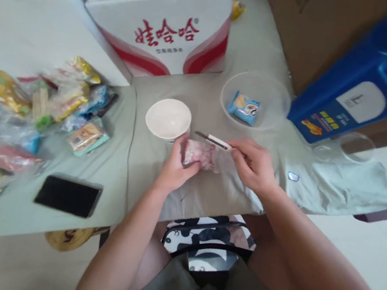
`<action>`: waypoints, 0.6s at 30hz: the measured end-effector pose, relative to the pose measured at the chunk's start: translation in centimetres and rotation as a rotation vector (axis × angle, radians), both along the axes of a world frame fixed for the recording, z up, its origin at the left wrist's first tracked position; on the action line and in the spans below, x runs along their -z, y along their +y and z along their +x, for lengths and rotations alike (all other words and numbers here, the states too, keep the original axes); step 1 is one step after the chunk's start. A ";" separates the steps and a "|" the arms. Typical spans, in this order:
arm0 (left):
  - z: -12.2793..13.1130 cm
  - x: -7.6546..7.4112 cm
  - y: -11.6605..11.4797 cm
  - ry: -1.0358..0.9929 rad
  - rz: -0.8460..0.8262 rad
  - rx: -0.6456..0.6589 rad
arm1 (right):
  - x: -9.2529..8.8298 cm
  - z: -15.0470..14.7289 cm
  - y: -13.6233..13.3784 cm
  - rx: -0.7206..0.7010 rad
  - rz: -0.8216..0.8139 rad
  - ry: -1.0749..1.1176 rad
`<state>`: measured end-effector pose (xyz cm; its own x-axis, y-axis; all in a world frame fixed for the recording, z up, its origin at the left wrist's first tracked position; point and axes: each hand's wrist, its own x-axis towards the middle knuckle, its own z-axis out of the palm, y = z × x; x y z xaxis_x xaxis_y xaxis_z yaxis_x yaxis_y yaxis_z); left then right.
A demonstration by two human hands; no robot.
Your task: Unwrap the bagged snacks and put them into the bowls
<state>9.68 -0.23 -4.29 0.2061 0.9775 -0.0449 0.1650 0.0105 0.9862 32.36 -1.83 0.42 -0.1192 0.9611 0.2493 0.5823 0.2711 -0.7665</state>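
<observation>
My left hand [179, 166] grips a small pink-and-white snack packet [199, 154] in clear wrapping, thumb in front and fingers behind. In my right hand [255, 165] is a small knife [218, 142] with a white handle, its dark blade pointing left just above the packet. Whether the blade touches the wrapping I cannot tell. A white paper bowl [168, 119] stands just beyond my left hand. Farther to the right, a clear plastic bowl [272, 101] holds a blue wrapped snack [244, 108].
A black phone [68, 196] and a heap of wrapped snacks [23, 110] lie on the left. Behind stands a white-and-red carton [164, 35]. At the right are a tall blue bottle [360, 89], a clear cup [356, 146] and a small scrap [293, 176] on the cloth.
</observation>
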 end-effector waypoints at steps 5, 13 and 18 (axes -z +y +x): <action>-0.4 0.4 0.1 -0.045 -0.008 -0.006 | 0.5 -0.2 -1.4 -0.147 0.004 -0.136; -2.5 -1.1 -1.8 0.212 0.239 -0.041 | 3.1 6.6 -1.8 0.254 0.116 -0.518; -1.9 -2.1 -2.0 0.367 0.333 -0.022 | 2.7 3.8 -1.9 0.108 0.182 -0.402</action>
